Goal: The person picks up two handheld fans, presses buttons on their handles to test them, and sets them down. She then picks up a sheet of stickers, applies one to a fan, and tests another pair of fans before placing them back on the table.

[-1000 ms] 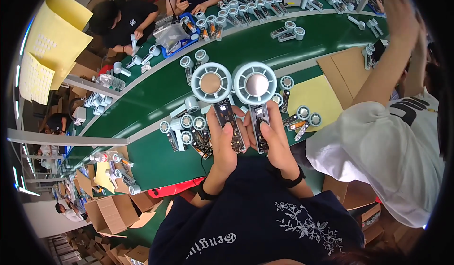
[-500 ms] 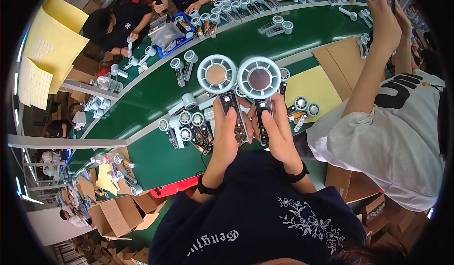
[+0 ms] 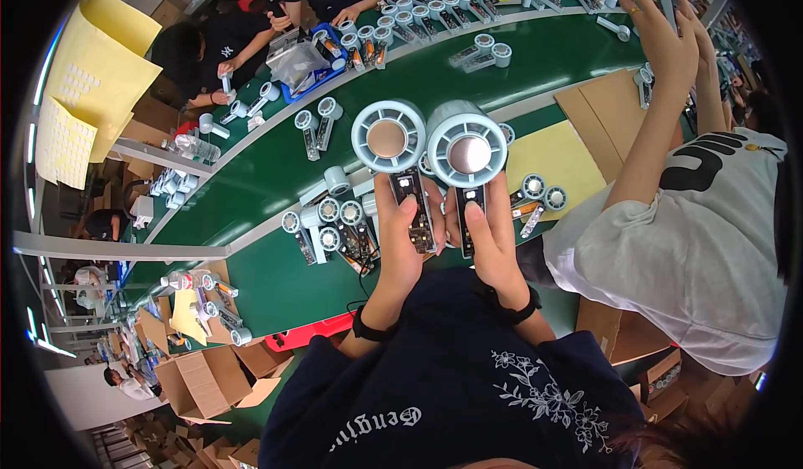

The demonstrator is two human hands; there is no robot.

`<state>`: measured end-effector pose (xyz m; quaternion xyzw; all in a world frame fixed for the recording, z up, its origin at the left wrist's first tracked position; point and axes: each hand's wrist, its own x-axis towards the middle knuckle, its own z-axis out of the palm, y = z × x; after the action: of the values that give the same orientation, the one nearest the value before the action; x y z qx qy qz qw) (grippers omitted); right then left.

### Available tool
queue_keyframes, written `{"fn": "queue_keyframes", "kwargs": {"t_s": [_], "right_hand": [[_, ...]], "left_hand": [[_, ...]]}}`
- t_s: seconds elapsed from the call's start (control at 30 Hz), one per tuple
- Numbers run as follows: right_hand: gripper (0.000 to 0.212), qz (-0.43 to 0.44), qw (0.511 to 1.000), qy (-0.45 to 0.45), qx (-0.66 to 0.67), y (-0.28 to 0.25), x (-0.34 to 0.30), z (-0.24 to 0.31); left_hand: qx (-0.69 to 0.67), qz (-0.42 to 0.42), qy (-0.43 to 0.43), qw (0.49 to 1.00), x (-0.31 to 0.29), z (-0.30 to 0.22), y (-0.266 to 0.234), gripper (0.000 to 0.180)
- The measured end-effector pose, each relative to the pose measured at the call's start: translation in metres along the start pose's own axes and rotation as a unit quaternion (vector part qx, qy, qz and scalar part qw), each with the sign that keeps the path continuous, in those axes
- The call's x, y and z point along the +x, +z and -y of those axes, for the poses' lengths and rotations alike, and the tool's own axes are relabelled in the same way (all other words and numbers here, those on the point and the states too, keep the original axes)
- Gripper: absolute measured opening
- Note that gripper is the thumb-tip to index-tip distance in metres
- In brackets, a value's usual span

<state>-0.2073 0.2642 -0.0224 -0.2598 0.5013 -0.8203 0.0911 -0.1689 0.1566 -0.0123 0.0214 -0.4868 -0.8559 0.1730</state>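
Two light-blue handheld fans stand upright side by side in front of me, their round ringed heads close together. The left fan (image 3: 389,137) has a tan disc at its centre. My left hand (image 3: 399,239) is closed round its handle, the thumb on the exposed circuit board. My right hand (image 3: 497,239) grips the right fan (image 3: 467,151) the same way, thumb on the front of the handle. That fan's head is tilted, so its upper side shows, and its centre disc reflects light. Beyond my left hand, several fans with exposed boards (image 3: 352,212) lie in a cluster on the green bench.
A green conveyor belt (image 3: 569,51) curves past, carrying more fans. Yellow paper (image 3: 548,164) and cardboard (image 3: 598,122) lie to the right, beside two fans. A co-worker in a white shirt (image 3: 694,235) sits close at my right, arms raised. An open carton (image 3: 209,381) stands lower left.
The right fan has tilted, showing its upper side and a brighter disc. Fans on the belt have shifted left. The right co-worker's hands have moved slightly left, and a fan now shows in them.
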Motion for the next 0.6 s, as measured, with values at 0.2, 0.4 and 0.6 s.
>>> {"fn": "queue_keyframes", "kwargs": {"t_s": [0.2, 0.4, 0.6], "right_hand": [[0.043, -0.002, 1.0, 0.006, -0.006, 0.002, 0.005, 0.0], [0.035, 0.008, 1.0, 0.001, -0.023, -0.004, 0.009, 0.002], [0.032, 0.019, 0.999, 0.033, 0.033, 0.003, 0.007, 0.001]], "left_hand": [[0.063, -0.024, 0.03, 0.997, 0.007, -0.006, 0.004, 0.027], [0.09, -0.024, 0.04, 0.995, 0.001, -0.004, -0.003, 0.027], [0.048, -0.021, 0.042, 0.998, 0.004, -0.005, -0.009, 0.039]]}}
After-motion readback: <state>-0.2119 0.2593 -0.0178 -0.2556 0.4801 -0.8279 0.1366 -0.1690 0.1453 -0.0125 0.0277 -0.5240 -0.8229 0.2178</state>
